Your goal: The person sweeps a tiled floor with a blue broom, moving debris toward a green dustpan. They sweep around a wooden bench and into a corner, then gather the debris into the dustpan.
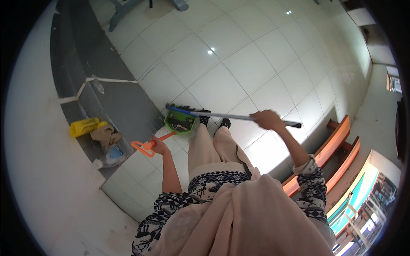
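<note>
My left hand (159,145) grips the orange plastic handle (168,136) of a green dustpan (179,119), which rests on the floor beside the dark step and holds dark debris. Closed around the grey pole of a broom (224,115), my right hand (267,120) is near the pole's black end. The broom's blue head mount and dark bristles lie at the dustpan's far edge, close to my feet. Part of the bristles is hidden.
Dark tiled steps (110,102) run along the left wall. On them are a yellow container (84,127), a brown cloth (105,135) and a clear plastic item with a blue label (114,153). A wooden bench (333,144) stands at right; grey metal legs (128,11) show at the top.
</note>
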The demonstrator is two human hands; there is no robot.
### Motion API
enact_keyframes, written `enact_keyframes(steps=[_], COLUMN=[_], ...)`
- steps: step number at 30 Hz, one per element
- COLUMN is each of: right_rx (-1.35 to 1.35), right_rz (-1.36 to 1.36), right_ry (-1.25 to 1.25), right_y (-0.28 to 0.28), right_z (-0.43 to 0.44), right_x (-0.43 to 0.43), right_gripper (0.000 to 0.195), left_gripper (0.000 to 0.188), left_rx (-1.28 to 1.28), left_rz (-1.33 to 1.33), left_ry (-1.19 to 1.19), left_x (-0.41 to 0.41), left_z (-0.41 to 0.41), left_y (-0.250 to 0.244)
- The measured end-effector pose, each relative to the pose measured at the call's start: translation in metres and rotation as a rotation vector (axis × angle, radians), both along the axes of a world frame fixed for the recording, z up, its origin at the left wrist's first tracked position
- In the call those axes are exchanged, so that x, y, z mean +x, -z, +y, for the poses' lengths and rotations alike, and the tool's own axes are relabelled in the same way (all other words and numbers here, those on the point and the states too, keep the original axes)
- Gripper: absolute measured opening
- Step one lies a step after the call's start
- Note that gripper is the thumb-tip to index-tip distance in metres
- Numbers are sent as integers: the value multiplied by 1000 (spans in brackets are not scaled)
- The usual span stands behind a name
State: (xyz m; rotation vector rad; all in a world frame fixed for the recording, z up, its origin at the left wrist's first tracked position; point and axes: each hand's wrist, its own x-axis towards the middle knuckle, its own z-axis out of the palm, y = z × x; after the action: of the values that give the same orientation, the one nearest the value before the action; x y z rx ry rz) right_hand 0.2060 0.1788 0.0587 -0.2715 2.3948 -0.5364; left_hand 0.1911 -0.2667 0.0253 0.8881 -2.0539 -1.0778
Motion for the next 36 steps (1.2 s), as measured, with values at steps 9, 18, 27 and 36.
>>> enact_keyframes(steps=[9, 18, 27, 36], right_rx=[111, 538, 648, 256], right_rz=[611, 582, 738, 285], right_ry=[-49, -110, -183, -378], right_y=[-40, 50, 83, 54], right_z=[-76, -256, -253, -181], right_x=[-112, -184, -54, 77], right_gripper=[11, 37, 40, 39], left_gripper=[30, 25, 24, 23], left_rx=[43, 188, 209, 339], left_rz=[151, 217, 286, 174], left_ry=[-235, -564, -528, -540], left_x=[102, 159, 175, 177], left_z=[-1, -40, -77, -88], left_y=[7, 54, 127, 149])
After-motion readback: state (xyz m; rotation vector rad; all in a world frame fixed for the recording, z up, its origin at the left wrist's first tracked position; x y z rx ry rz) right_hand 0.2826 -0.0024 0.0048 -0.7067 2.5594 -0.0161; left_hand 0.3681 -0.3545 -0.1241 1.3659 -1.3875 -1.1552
